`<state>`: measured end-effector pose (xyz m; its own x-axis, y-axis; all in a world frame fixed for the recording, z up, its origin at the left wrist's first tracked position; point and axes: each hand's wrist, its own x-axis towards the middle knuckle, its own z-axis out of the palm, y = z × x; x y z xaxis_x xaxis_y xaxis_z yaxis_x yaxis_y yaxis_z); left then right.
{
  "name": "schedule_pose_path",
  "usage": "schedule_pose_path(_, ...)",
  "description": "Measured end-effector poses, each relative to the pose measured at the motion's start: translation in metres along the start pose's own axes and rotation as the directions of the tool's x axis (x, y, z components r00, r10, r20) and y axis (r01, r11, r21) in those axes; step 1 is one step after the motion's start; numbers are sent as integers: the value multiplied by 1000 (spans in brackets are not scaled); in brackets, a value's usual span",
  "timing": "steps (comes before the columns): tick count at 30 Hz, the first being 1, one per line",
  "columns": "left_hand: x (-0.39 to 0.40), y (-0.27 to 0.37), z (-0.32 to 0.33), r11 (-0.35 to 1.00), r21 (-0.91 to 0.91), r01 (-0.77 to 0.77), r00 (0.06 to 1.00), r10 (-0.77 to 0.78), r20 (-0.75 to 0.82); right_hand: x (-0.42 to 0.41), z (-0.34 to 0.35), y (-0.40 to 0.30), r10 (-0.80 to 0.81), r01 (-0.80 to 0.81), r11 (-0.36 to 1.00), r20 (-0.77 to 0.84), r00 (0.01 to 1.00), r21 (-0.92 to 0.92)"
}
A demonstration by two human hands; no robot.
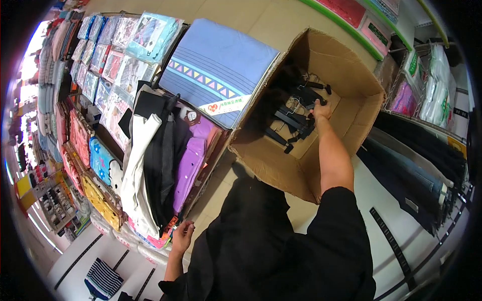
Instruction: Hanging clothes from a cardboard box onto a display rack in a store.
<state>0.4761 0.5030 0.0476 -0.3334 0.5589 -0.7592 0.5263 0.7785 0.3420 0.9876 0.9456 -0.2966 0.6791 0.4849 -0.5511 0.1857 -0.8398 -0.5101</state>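
Observation:
My right hand (pixel 322 110) reaches down into a deep open cardboard box (pixel 346 56). Its fingers close on the end of a black clothes hanger (pixel 314 101). Several more black hangers with metal hooks (pixel 292 120) lie jumbled on the box's floor, partly in shadow. My left hand (pixel 182 236) is low by the corner of a goods display, its fingers loosely curled; whether it holds anything cannot be made out. Just beside it are the lower ends of folded white trousers (pixel 139 184) and black trousers (pixel 160 150), draped over a purple blanket (pixel 190 165).
Against the box stands a blue packaged quilt (pixel 226 56) with a triangle pattern. Plastic-wrapped garments (pixel 150 37) fill the rack at upper left, with folded patterned textiles (pixel 103 154) below. On the right hang jeans (pixel 410 165) and dark trousers. Tiled floor (pixel 214 188) shows between display and box.

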Motion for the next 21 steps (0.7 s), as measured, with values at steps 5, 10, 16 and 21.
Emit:
schedule_pose_path(5, 0, 2, -2, 994, 35, -105, 994, 106, -18, -5, 3, 10, -222, 213, 924, 10, 975, -318)
schedule_pose_path(10, 22, 8, -3, 969, 55, -239, 970, 236, 51, -42, -15, 75, -378, 465, 883, 504, 777, -56)
schedule_pose_path(16, 38, -11, 9, 879, 50, -474, 879, 468, 92, -217, -143, 90, -671, 750, 661, 473, 571, 32)
schedule_pose_path(21, 32, -1, 31, 737, 81, -671, 734, 646, 211, -319, -275, 134, -530, 511, 846, 334, 779, 149)
